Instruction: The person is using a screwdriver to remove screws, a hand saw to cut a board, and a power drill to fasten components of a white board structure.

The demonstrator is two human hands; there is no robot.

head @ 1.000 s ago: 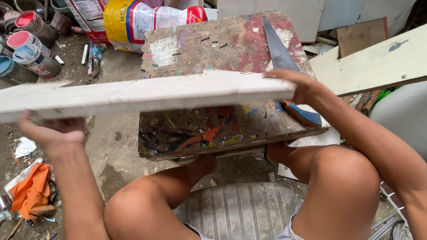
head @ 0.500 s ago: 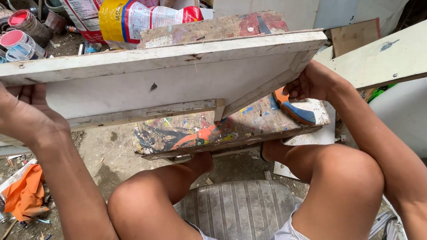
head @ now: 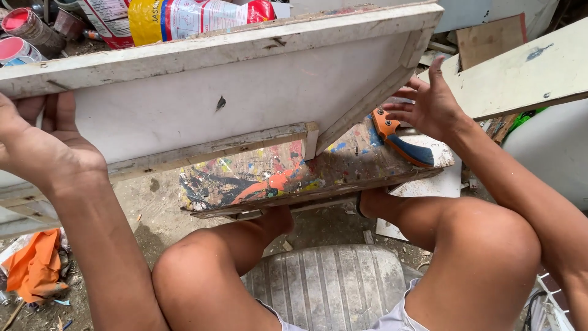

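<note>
Paint-splattered board [head: 288,178] over dirt ground [head: 153,202] amid paint cans [head: 24,27].

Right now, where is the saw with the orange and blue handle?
In the head view, the saw handle lies right of centre on the paint-splattered board, just below the right hand and the white panel's lower right corner.

White-painted wooden panel [head: 233,92] in the left grip [head: 43,147], matt, chipped and grimy along its edges, rough wooden desk [head: 294,178] below it crusted with dried multicolour paint, glossy orange-and-blue plastic saw handle [head: 401,140] by the right grip [head: 429,104], shiny plastic sack [head: 184,18] beyond
</note>
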